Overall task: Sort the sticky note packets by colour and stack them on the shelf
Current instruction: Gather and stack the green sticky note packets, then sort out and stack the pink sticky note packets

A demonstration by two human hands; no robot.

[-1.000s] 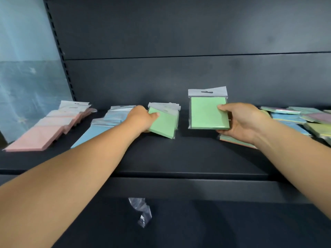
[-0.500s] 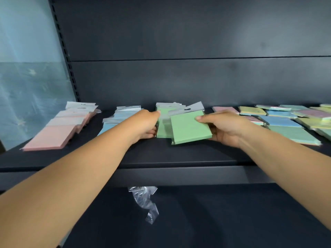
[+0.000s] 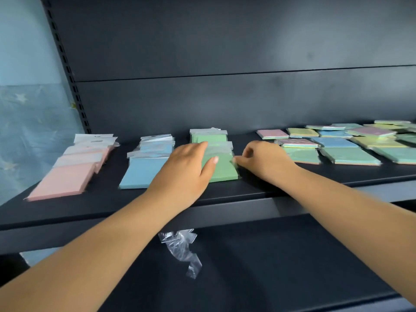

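Three sorted rows (image 3: 221,167) (pink, blue, green), shelf (image 3: 270,188)

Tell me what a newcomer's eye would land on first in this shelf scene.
Two bare hands meet at mid-shelf over a row of green sticky note packets: the left hand lies flat on it, while the right hand pinches its right edge. Left of them run a row of blue sticky note packets and a row of pink sticky note packets; mixed unsorted packets spread to the right on the dark metal shelf.

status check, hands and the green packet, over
Left hand flat on green packet, no grip. Right hand pinching its right edge. Packet down on green row. Nothing in the way.
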